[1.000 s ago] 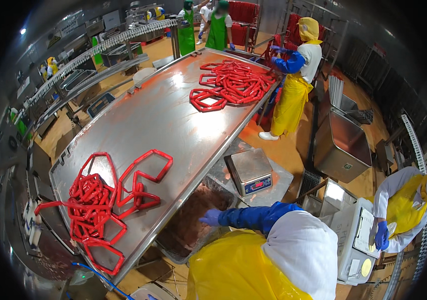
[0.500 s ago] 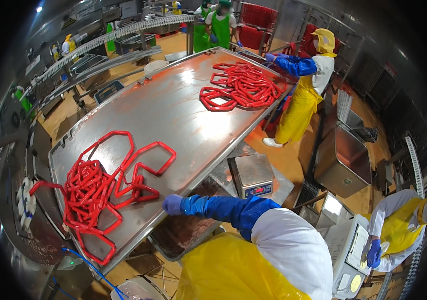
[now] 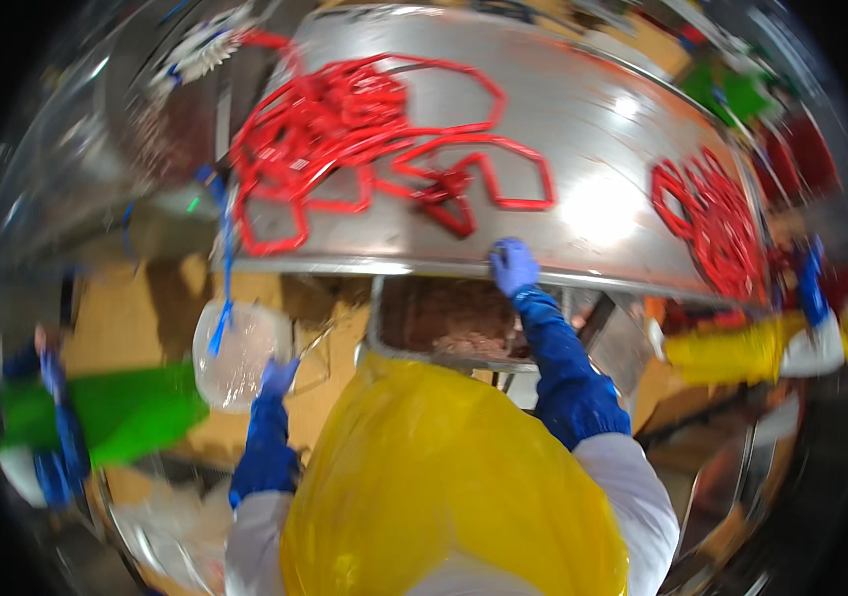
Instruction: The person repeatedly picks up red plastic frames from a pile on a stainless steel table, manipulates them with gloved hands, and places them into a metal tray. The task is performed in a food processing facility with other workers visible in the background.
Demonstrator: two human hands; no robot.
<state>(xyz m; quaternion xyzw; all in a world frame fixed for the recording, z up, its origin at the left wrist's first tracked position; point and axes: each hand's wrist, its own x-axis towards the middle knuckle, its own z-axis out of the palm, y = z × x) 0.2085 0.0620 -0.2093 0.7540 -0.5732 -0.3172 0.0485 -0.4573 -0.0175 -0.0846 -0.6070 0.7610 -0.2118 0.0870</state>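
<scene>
My right hand [image 3: 514,266], in a purple glove, rests on the near edge of the steel table [image 3: 583,223]. Its fingers lie against the metal with nothing seen in them. Close ahead of it is a loose loop of red sausage links [image 3: 520,203], trailing from a tangled heap of sausage links [image 3: 350,109] at the table's left. My left hand [image 3: 280,375], also gloved, hangs low with fingers apart, beside a whitish translucent tub [image 3: 235,348]. Whether it touches the tub's rim is unclear through the blur.
Below the table edge, a metal bin [image 3: 376,333] holds pinkish meat. A blue cord [image 3: 227,268] hangs by the tub. Another sausage heap [image 3: 712,223] lies at the table's right. Co-workers stand at left, in a green apron [image 3: 111,412], and right, in a yellow apron [image 3: 727,350].
My view has swung left and down, bringing my left hand, the tub and a green-aproned co-worker into sight. My right hand stays at the table edge.
</scene>
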